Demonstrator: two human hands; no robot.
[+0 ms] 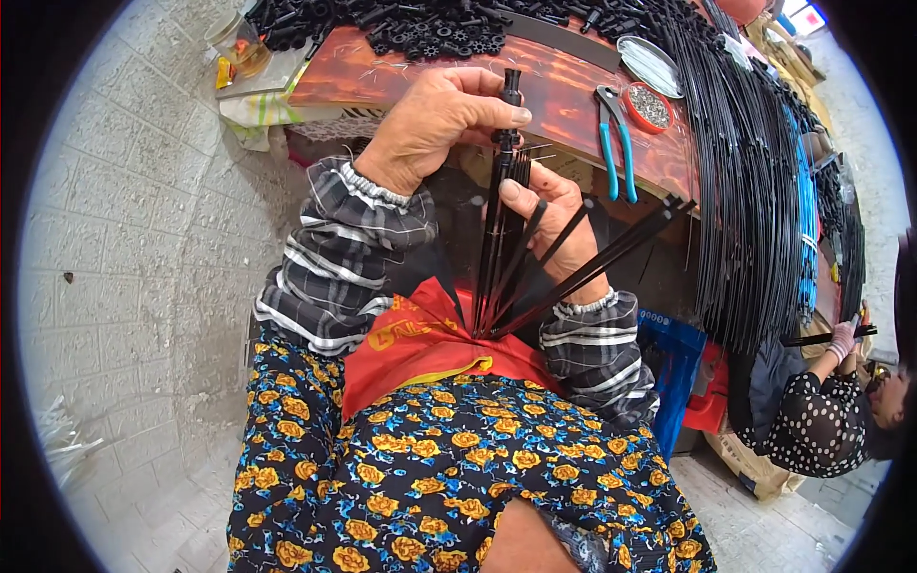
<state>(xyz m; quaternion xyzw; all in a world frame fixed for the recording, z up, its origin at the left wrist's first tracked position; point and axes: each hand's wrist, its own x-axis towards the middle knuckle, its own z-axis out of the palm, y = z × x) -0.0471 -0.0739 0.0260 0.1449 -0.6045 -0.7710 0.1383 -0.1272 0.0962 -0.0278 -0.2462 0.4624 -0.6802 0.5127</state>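
Note:
My left hand [427, 121] pinches a black tubular plastic fitting [511, 95] between thumb and fingers, holding it upright at the table's front edge. Just below, my right hand [562, 222] is closed around a bunch of thin black rods [506, 229] that look like umbrella ribs. Their upper ends meet the lower part of the fitting; whether they are fixed to it I cannot tell. Several rods fan out toward the right, with their lower ends converging over the red cloth [420, 334] on my lap.
On the reddish table [334, 72] lie teal-handled pliers [613, 143], a red bowl [650, 107] of small metal pieces and a dish [651, 65] of thin white strips. Black plastic parts [430, 33] are heaped behind. Long black rods [731, 191] hang over the right side. Another person [826, 415] works at right.

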